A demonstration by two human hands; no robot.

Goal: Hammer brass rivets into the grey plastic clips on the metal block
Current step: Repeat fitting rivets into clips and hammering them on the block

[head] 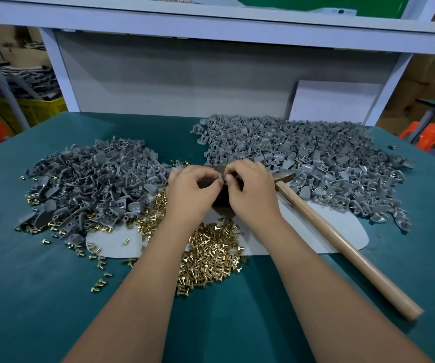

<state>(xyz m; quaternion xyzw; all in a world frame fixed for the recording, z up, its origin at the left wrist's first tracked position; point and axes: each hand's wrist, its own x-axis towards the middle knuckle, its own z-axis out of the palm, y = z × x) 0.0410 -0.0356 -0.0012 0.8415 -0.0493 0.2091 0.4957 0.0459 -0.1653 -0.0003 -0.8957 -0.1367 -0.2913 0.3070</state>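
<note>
Both hands meet over the dark metal block (220,201) at the table's middle. My left hand (191,195) and my right hand (250,191) pinch a small grey piece, apparently a clip (223,178), between their fingertips; most of it is hidden. A heap of brass rivets (211,258) lies just in front of the block. One pile of grey plastic clips (93,184) spreads to the left, a larger clip pile (316,163) to the right. The hammer (342,239) lies on the table right of my right hand, its wooden handle pointing toward me.
A white sheet (347,231) lies under the block and hammer on the green table (27,297). Loose rivets are scattered at the left front. A white shelf frame and a grey back panel (185,79) close off the far side. Orange stools stand beyond both table ends.
</note>
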